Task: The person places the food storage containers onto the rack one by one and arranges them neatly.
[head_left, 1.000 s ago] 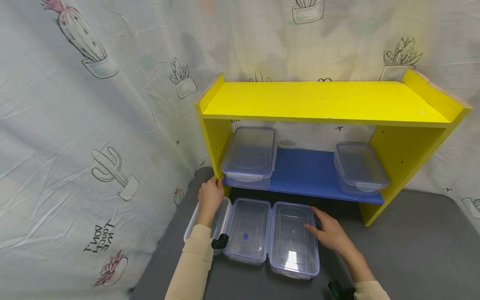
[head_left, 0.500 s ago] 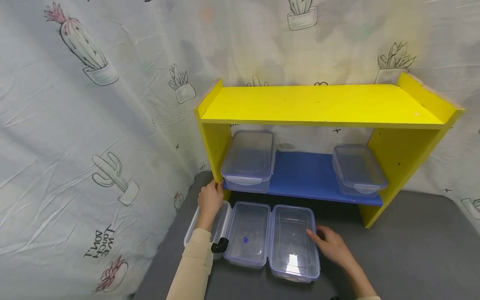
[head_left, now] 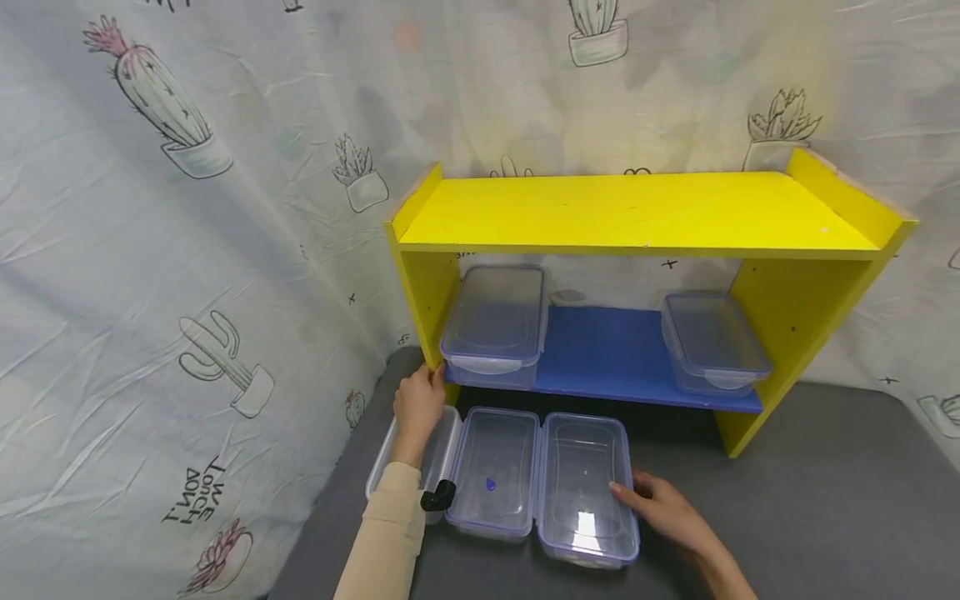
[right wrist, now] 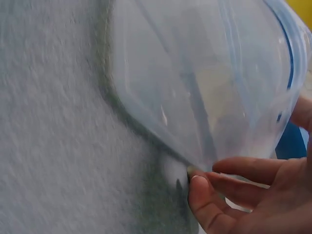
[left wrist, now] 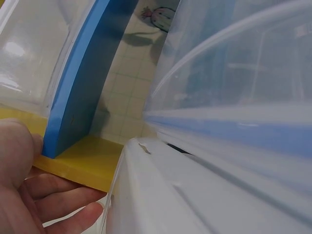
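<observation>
Container [head_left: 581, 479] at right hand [head_left: 670, 510]: long axis toward shelf [head_left: 637, 208].

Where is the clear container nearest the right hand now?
In the head view, the clear container sits rightmost of three on the dark table, in front of the yellow shelf, between the middle container and the right hand.

From the right hand [head_left: 663, 508], the grey tabletop [head_left: 847, 500] allows passage at three o'clock; a clear food container [head_left: 585, 475] blocks nine, the yellow right side panel [head_left: 787, 333] one. The blue shelf [head_left: 603, 346] offers a gap at eleven.
</observation>
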Demonstrator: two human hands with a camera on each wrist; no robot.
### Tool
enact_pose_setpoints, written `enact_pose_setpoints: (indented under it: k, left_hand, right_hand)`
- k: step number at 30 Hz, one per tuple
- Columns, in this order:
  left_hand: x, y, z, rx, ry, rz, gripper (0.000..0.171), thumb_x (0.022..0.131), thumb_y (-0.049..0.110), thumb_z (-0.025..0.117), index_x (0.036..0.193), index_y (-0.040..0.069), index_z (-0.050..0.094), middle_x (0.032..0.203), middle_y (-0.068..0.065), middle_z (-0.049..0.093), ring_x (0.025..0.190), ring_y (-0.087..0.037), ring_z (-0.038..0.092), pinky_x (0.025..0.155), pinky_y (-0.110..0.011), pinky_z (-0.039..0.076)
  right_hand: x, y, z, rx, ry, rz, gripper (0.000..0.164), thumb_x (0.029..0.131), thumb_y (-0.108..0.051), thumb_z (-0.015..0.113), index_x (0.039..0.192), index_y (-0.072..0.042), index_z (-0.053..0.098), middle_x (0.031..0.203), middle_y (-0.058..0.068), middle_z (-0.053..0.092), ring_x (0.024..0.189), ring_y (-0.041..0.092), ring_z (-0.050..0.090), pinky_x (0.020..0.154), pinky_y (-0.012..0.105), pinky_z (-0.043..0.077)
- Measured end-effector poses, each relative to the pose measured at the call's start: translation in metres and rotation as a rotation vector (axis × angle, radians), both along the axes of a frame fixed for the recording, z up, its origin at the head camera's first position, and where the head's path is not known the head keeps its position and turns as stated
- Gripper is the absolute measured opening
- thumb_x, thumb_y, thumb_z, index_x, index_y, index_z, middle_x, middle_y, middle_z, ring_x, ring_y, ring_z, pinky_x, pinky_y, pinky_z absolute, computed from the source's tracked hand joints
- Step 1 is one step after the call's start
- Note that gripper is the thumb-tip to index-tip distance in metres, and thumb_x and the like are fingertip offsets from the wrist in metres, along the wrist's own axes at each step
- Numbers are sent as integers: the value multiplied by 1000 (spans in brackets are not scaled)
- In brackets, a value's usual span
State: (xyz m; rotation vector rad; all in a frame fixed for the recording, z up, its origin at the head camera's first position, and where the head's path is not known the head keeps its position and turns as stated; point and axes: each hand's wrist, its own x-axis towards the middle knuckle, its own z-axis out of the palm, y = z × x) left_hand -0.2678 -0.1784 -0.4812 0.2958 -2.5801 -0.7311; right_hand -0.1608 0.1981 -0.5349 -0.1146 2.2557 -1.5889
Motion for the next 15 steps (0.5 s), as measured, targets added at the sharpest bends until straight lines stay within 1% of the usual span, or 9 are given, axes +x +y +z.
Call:
enact_pose_setpoints:
  k: [4,7,12,15]
  left_hand:
    - [0,1,0,-2,2,2,35,99,42,49,81,13,59,78,-16,68,72,-43,66,53,-49,43]
    - [0,1,1,-4,10,3,34,99,41,51,82,13,60,79,-17,68,71,-43,66,53,-50,43]
    - [0,1,2,-6,18,1,33,98,38,52,82,11,61,79,-19,69,71,-45,66,54,-52,44]
    - [0,1,1,-6,12,2,35,99,39,51,82,11,61,79,-19,69,72,-45,66,55,-53,44]
  right_hand:
    - [3,-1,0,-63,-42,-23,62,97,-30,58,135,17,41,113,19,67,89,16,66,77,29,53]
    - [6,-2,0,-71,-53,-47,62,97,-29,58,136,16,41,114,20,67,89,16,67,77,29,53]
    - [11,-2,1,-71,-70,-88,65,97,-32,59,140,12,39,117,17,66,90,15,65,76,29,52]
    - [14,-1,0,-157,-90,-91,68,97,-29,58,146,10,31,126,25,59,91,17,67,76,32,55]
